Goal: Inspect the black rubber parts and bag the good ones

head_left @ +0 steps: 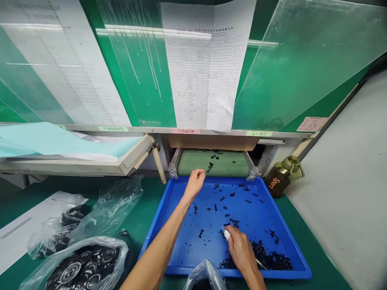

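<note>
My left hand (195, 183) reaches over the far left part of the blue tray (193, 257), by the front end of a green ribbed conveyor belt (193, 163). Its fingertips are pinched together; whatever is between them is too small to make out. In my right hand (242, 247), low over the tray, is a thin pick (226, 234) with a white section and a fine tip pointing up and left. Its slender rear end sticks out below the hand. Small black parts (272, 259) lie heaped beside and under that hand, with more scattered across the tray. Several black pieces (211, 164) rest on the belt.
At the lower left stands an open plastic bag (121, 257) of black rings. Behind it lies another clear bag (105, 209). A third bag (205, 274) is at the tray's near edge. A bottle (279, 179) stands right of the belt; a shelf (127, 161) juts out left.
</note>
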`<state>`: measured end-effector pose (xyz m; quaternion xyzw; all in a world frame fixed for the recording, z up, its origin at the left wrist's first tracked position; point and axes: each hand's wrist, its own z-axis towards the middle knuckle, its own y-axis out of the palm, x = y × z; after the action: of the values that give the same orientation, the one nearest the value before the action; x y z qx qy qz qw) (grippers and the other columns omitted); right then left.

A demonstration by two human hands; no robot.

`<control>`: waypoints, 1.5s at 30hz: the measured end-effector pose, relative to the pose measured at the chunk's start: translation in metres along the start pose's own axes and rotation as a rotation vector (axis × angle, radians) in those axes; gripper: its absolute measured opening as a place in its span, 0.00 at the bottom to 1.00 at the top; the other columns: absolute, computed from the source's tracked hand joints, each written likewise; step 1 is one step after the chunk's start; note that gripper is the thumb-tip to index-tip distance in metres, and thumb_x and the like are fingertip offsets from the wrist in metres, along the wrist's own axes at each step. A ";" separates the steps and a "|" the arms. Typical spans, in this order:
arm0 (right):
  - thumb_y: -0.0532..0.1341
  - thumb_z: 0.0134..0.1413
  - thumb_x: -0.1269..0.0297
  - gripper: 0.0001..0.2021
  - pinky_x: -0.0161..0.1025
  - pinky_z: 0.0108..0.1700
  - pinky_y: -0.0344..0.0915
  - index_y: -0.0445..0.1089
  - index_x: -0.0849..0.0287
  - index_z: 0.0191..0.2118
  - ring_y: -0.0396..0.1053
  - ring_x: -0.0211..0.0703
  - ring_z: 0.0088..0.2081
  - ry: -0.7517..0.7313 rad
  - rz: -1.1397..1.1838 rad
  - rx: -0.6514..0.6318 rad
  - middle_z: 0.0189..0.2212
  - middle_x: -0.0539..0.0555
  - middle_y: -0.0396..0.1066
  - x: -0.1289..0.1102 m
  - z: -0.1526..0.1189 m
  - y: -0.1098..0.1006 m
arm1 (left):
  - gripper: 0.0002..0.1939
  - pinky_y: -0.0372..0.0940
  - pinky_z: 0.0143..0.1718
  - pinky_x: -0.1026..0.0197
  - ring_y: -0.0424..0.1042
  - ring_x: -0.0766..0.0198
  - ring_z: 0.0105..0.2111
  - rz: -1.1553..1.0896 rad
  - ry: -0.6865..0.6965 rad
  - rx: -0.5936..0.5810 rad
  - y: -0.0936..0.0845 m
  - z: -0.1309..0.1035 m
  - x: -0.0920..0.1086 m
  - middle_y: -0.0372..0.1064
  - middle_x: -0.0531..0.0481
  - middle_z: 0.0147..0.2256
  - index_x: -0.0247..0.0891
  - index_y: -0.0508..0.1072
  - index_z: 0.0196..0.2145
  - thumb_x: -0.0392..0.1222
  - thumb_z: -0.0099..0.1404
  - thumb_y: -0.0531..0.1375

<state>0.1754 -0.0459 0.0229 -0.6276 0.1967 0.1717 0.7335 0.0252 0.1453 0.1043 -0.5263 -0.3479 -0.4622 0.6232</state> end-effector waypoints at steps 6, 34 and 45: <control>0.46 0.53 0.77 0.16 0.30 0.26 0.54 0.67 0.53 0.36 0.69 0.39 0.26 0.063 -0.019 -0.006 0.28 0.51 0.71 0.013 -0.008 0.008 | 0.07 0.58 0.39 0.56 0.64 0.53 0.37 0.190 0.133 -0.080 0.035 0.059 0.010 0.61 0.44 0.34 0.37 0.71 0.34 0.41 0.59 0.56; 0.47 0.60 0.70 0.16 0.34 0.36 0.62 0.69 0.59 0.46 0.68 0.40 0.35 -0.135 0.281 0.282 0.36 0.55 0.70 -0.044 0.024 -0.056 | 0.12 0.62 0.38 0.62 0.68 0.64 0.34 -0.751 -0.174 -0.300 0.011 -0.103 0.016 0.71 0.49 0.32 0.36 0.74 0.31 0.38 0.48 0.69; 0.46 0.59 0.72 0.17 0.35 0.33 0.60 0.69 0.62 0.46 0.66 0.42 0.32 -0.220 -0.118 0.439 0.31 0.56 0.69 -0.052 0.021 -0.037 | 0.10 0.62 0.38 0.61 0.68 0.64 0.35 -0.760 -0.147 -0.278 0.005 -0.112 0.017 0.72 0.47 0.35 0.36 0.71 0.30 0.37 0.51 0.67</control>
<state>0.1510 -0.0315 0.0836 -0.4410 0.1113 0.1491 0.8780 0.0299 0.0321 0.0954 -0.4712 -0.4952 -0.6633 0.3046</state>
